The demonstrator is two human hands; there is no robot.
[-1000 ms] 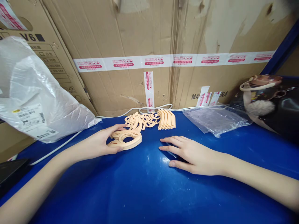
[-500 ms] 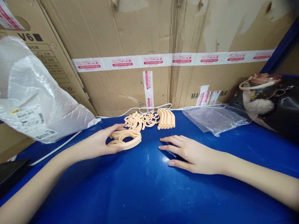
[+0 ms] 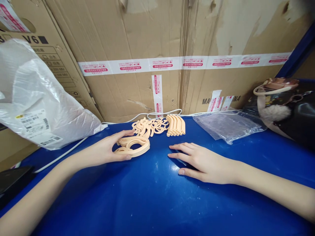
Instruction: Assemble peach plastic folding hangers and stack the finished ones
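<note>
My left hand (image 3: 104, 149) is wrapped around the left end of a stack of flat beige pieces (image 3: 141, 150) with a large round opening. Its thumb lies along the near side and its fingers reach the far side. Behind this stack lies a loose pile of small beige hook-shaped pieces (image 3: 159, 126). To the right of the pile, beige curved bars (image 3: 176, 125) are lined up side by side in layers. My right hand (image 3: 197, 162) rests palm down on the blue tabletop (image 3: 147, 196), fingers spread, holding nothing.
Large cardboard boxes (image 3: 133, 36) wall off the back. A white plastic mailing bag (image 3: 49, 101) leans at the left, near a dark flat object (image 3: 14, 183). A white cable (image 3: 133, 118) runs along the back. A clear plastic bag (image 3: 226, 126) and a black bag (image 3: 300, 114) lie right.
The whole view has shifted slightly to the right. Both hands and the beige pieces keep their positions relative to each other.
</note>
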